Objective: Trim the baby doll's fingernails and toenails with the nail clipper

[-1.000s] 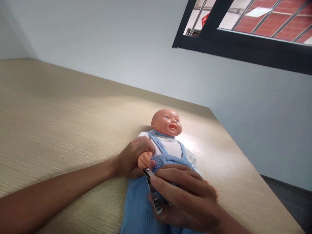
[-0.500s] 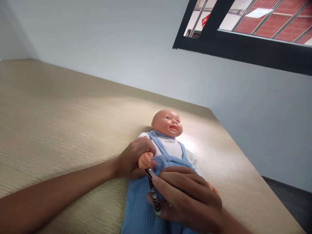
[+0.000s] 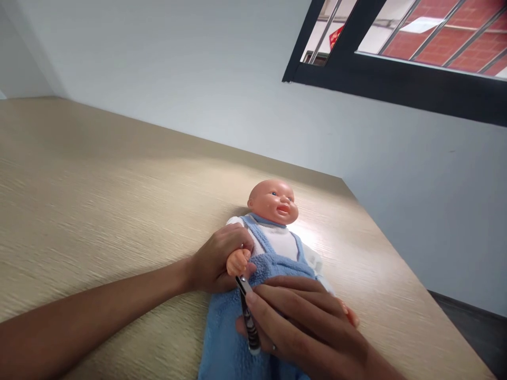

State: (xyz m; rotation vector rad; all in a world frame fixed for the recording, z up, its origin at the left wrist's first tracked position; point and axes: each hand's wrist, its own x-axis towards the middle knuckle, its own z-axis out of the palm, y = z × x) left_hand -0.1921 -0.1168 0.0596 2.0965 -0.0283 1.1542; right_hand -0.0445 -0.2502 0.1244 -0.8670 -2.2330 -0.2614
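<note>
Doll, just one, lies face-up at lower centre of the frame on the table. Left hand is clamped around its wrist, just under the fist. Right hand, lower right, pinches one clipper, tip touching that fist. One window sits upper right.

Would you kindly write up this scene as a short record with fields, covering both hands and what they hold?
surface: pale wooden table
doll: lies on its back on the table, in blue overalls and a white shirt
left hand: wrapped around the doll's arm, at the wrist
right hand: holds a nail clipper, its tip at the doll's fist
background: grey wall, dark-framed window at upper right
</note>
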